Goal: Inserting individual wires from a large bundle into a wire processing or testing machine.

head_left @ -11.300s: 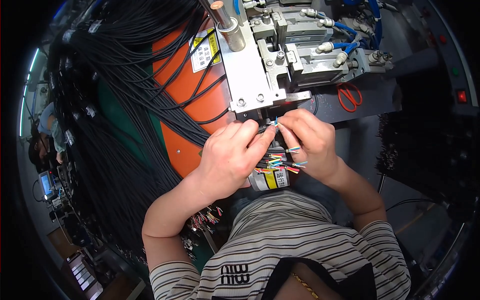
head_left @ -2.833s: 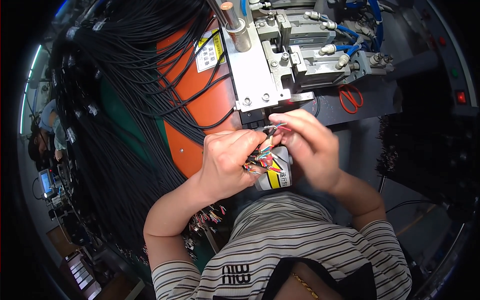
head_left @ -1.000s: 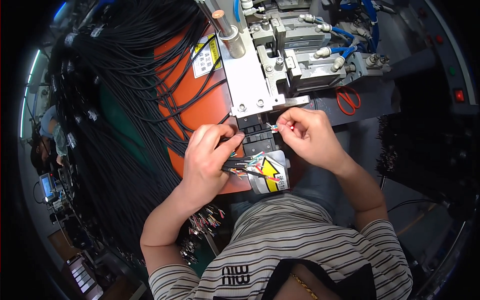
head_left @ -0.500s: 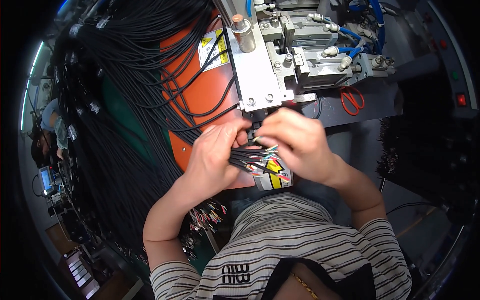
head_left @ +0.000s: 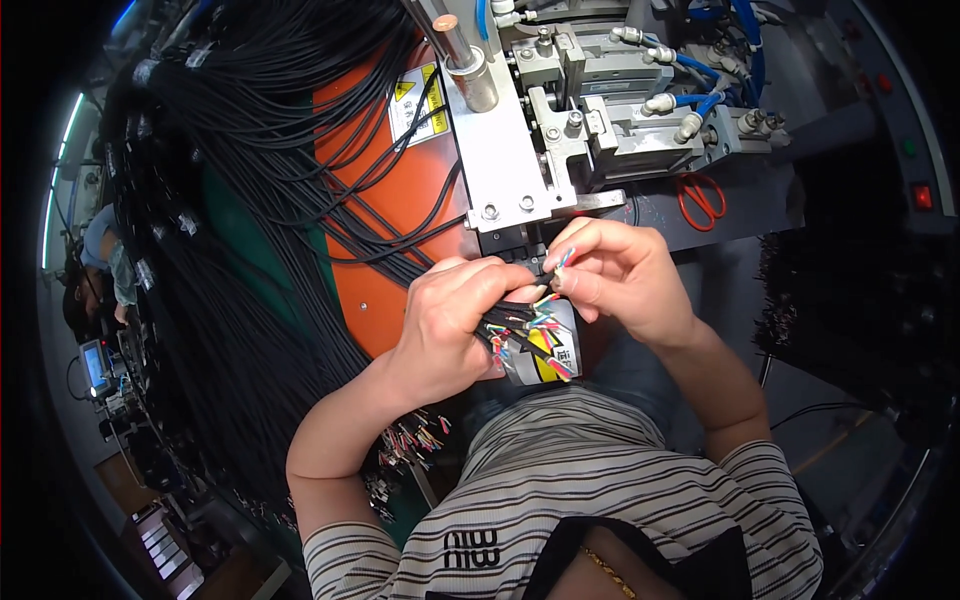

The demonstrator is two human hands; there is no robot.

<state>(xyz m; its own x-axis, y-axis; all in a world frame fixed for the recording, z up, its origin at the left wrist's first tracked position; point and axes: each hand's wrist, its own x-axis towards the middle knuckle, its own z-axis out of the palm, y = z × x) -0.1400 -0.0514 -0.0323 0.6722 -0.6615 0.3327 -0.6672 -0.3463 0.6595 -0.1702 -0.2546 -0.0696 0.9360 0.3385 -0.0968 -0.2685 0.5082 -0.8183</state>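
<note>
Head view: left hand (head_left: 455,325) is clenched round a bundle of black cables with coloured stripped wire ends (head_left: 520,325), just below the grey metal machine (head_left: 560,130); right hand (head_left: 620,280) pinches one wire tip. Loose ends could easily slip or get mixed up; the fingers hide which wire it is

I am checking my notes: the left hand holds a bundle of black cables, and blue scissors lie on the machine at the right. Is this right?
Not quite. The scissors are red, not blue, as the head view shows. The left hand does hold the cables.
</note>
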